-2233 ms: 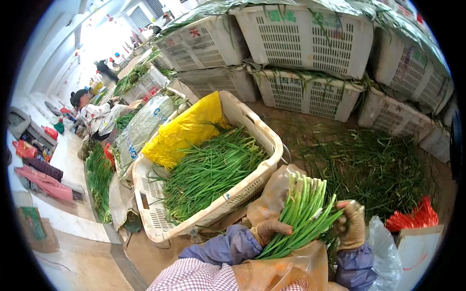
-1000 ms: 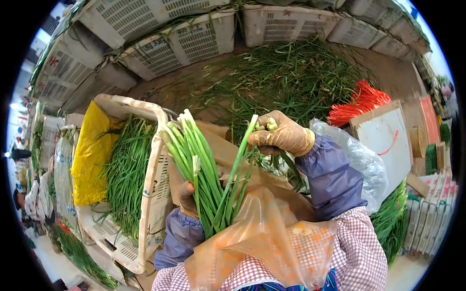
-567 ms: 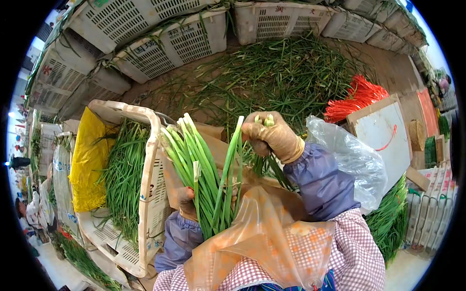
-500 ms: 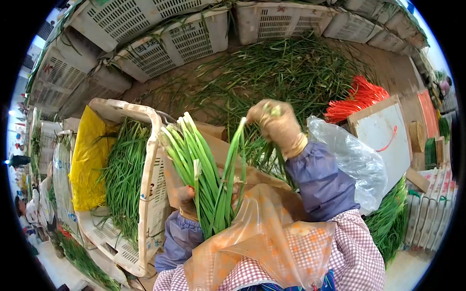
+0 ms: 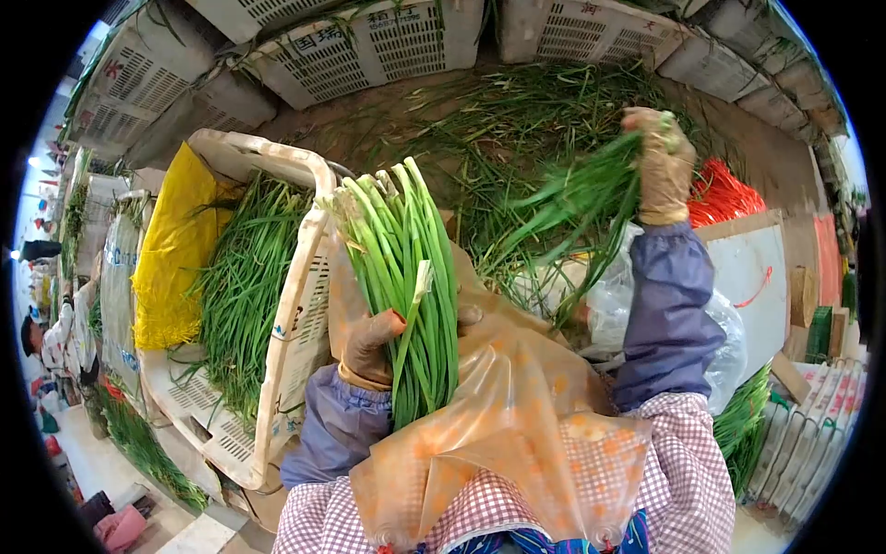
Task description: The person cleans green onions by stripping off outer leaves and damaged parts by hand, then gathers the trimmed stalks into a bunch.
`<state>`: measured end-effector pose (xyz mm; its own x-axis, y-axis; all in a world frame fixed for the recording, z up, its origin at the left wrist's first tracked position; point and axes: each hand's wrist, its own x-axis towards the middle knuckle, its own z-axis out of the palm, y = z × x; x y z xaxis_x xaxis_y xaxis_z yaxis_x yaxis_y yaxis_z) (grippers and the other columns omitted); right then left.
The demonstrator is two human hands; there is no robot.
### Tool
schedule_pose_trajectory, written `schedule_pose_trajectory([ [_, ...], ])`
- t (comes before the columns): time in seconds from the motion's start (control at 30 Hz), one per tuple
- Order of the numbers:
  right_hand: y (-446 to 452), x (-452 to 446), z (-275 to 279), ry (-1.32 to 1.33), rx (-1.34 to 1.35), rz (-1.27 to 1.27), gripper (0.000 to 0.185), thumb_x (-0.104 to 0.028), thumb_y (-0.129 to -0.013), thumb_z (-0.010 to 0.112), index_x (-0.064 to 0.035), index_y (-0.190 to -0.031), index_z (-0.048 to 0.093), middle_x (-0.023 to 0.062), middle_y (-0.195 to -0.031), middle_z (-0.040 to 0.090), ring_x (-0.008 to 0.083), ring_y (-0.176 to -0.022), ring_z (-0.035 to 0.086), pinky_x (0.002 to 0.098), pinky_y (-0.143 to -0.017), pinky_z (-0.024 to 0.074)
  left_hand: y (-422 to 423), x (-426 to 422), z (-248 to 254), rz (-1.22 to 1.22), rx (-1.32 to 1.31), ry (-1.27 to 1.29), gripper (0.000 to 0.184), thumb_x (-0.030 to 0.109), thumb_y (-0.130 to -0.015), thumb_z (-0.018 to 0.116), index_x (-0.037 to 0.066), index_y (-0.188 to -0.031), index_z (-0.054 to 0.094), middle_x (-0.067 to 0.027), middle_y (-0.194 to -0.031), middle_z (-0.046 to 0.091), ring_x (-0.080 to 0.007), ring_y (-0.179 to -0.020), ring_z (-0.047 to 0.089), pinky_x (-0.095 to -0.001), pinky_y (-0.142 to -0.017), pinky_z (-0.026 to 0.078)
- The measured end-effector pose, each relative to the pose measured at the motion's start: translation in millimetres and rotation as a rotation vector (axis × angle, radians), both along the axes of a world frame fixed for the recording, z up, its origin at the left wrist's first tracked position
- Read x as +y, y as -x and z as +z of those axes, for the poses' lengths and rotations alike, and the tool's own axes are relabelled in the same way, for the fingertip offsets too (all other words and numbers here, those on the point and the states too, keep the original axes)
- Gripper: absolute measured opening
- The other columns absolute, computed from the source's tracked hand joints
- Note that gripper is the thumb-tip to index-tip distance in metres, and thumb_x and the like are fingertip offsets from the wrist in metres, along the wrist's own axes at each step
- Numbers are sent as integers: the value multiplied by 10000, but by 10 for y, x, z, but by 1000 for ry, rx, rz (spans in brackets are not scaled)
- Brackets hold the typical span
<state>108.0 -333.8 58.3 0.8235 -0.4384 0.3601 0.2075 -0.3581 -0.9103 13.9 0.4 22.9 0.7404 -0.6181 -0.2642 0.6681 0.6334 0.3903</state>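
Observation:
My left hand [image 5: 374, 346], in a worn brown glove, is wrapped round a thick bunch of green stalks [image 5: 406, 268] with pale ends pointing up. The bunch stands over the clear orange-patterned plastic apron [image 5: 498, 388] on my lap. Raised at the upper right, my gloved right hand [image 5: 663, 162] grips a handful of thin green leaves [image 5: 591, 189], which trail to the left and down. To the left is a white basket [image 5: 305, 245] holding more green stalks [image 5: 249, 277] and a yellow woven sack [image 5: 175, 249].
Loose leaves [image 5: 498, 120] lie heaped on the floor ahead. Stacked white crates [image 5: 406, 51] line the far side. Red ties [image 5: 724, 196], a white board [image 5: 752, 268] and a clear plastic bag [image 5: 724, 346] are at the right. A person [image 5: 55, 337] is at the far left.
My right hand has moved away from the bunch, up and to the right, with the leaves trailing from it. The stalks in my left hand are now closer together.

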Motion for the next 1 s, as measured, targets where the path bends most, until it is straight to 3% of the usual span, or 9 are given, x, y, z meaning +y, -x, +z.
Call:
schedule_pose_trajectory([
  [0.13, 316, 454, 269, -4, 27, 465, 96, -93, -849, 560, -80, -889, 646, 8, -780, 607, 74, -648, 542, 212, -559, 464, -21, -89, 65, 3, 32, -51, 756, 229, -683, 697, -9, -1316, 359, -212, -1192, 522, -372, -1013, 582, -474, -829, 525],
  [0.17, 424, 690, 215, -477, 182, 664, 116, -48, -792, 598, -62, -895, 650, 0, -755, 603, 84, -647, 553, 219, -559, 466, -45, -113, 86, -15, 9, -88, 744, 223, -680, 696, -17, -1305, 371, -209, -1181, 530, -359, -1010, 585, -459, -830, 527],
  [0.23, 717, 1127, 353, -7, 391, 700, 162, -155, -776, 717, -22, -827, 640, 10, -750, 622, 69, -637, 536, 213, -570, 443, -58, -138, 139, -61, 5, -173, 704, 212, -679, 693, -37, -1271, 404, -197, -1154, 549, -321, -1002, 593, -429, -851, 519],
  [0.4, 762, 1381, 137, -231, 450, 747, 130, -153, -799, 692, -42, -766, 634, -3, -699, 586, 54, -636, 508, 209, -563, 424, 0, -45, 70, -12, -23, -309, 672, 228, -690, 689, -40, -1246, 421, -203, -1141, 555, -323, -988, 594, -428, -856, 512],
  [0.47, 638, 1124, 64, -45, 61, 584, 80, -117, -806, 663, -48, -770, 643, 23, -728, 608, 83, -638, 543, 233, -569, 444, -12, 14, -30, -7, 22, -146, 669, 216, -693, 692, -34, -1249, 418, -208, -1138, 554, -350, -988, 587, -443, -867, 503],
  [0.67, -43, -259, 55, 388, 50, -248, 234, -163, -803, 675, -74, -1017, 650, 45, -896, 666, 106, -783, 597, 231, -688, 493, -78, 5, -3, -102, 113, 62, 733, 194, -669, 715, 14, -1297, 384, -195, -1139, 557, -424, -1005, 573, -551, -861, 485],
  [0.8, 200, 426, 325, -45, 295, 382, 255, -152, -777, 703, -61, -1010, 652, 43, -904, 666, 113, -797, 597, 241, -699, 495, -88, -139, 26, -84, 25, 66, 737, 170, -654, 707, 0, -1294, 384, -208, -1134, 556, -415, -972, 589, -529, -846, 498],
  [0.87, 264, 751, 447, -340, 511, 541, 217, -148, -778, 707, -58, -970, 659, 36, -841, 658, 93, -712, 587, 218, -619, 487, -74, -112, 2, -176, 3, -66, 674, 132, -637, 707, -33, -1237, 447, -177, -1066, 601, -295, -939, 616, -414, -826, 514],
  [1.0, 237, 990, 361, -633, 532, 718, 129, -156, -785, 707, -57, -846, 652, -17, -701, 600, 31, -520, 501, 177, -435, 384, -30, -88, 51, -128, -95, -219, 650, 94, -627, 712, -25, -1219, 471, -162, -1086, 604, -270, -914, 622, -398, -802, 522],
])
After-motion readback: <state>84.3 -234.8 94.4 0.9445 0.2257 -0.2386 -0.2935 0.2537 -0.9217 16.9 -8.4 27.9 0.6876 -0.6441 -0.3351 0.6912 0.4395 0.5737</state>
